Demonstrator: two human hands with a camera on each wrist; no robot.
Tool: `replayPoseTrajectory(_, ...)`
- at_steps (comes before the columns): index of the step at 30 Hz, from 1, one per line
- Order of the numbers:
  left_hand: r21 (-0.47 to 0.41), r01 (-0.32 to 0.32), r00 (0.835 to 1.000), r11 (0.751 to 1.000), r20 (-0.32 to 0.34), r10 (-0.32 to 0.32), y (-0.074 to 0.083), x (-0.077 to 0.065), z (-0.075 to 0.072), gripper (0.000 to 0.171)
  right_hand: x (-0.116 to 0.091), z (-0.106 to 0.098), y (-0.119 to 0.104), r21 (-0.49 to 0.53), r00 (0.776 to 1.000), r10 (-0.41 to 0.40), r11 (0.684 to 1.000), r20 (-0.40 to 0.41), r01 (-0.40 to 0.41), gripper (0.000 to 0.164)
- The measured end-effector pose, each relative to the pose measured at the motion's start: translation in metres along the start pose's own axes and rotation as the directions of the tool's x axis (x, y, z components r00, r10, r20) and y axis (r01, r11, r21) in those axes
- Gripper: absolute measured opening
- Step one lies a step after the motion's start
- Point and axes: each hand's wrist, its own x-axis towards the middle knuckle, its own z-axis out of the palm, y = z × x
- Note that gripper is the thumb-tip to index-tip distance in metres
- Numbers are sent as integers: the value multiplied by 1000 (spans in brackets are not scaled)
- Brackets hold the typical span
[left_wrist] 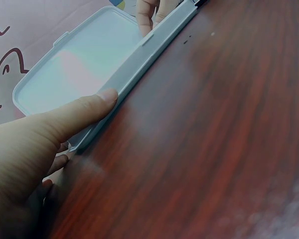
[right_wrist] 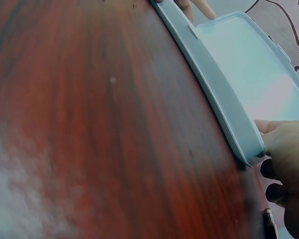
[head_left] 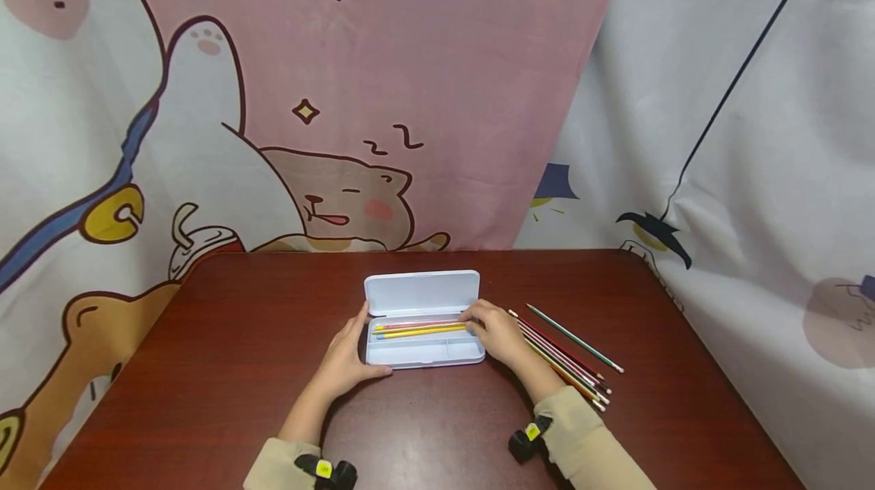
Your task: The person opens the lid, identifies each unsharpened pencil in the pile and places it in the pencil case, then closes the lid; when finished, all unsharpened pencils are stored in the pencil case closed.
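Observation:
A white pencil case point(head_left: 424, 355) lies on the table with its lid point(head_left: 422, 294) raised at the back. Several pencils point(head_left: 417, 331), yellow and red among them, lie in its rear compartment. My left hand point(head_left: 344, 359) grips the case's left end, thumb point(left_wrist: 97, 103) against the front wall and fingers along the side. At the right end, my right hand point(head_left: 497, 332) reaches over the edge and pinches the pencils' right ends. In the right wrist view its thumb point(right_wrist: 265, 125) dips inside the case, while other fingers curl outside the end wall. The pencils are hidden in both wrist views.
More pencils point(head_left: 563, 357) lie in a loose bundle right of the case, partly beneath the right forearm. A green pencil point(head_left: 574, 337) sits apart on their far side. The brown table point(head_left: 239, 338) ends at a printed cloth backdrop point(head_left: 478, 95).

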Motion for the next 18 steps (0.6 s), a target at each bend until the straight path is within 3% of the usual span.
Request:
replayPoseTrajectory(7,-1,5,1000,1000,1,-5,-1,0,0,129,-2,-2,1,27,1000,-13,1000,-12,13,15)
replayPoseTrajectory(18,7,-3,1000,1000,1,3,-2,0,0,128,-22,-21,1,104,992,-11,994,-126,24,18)
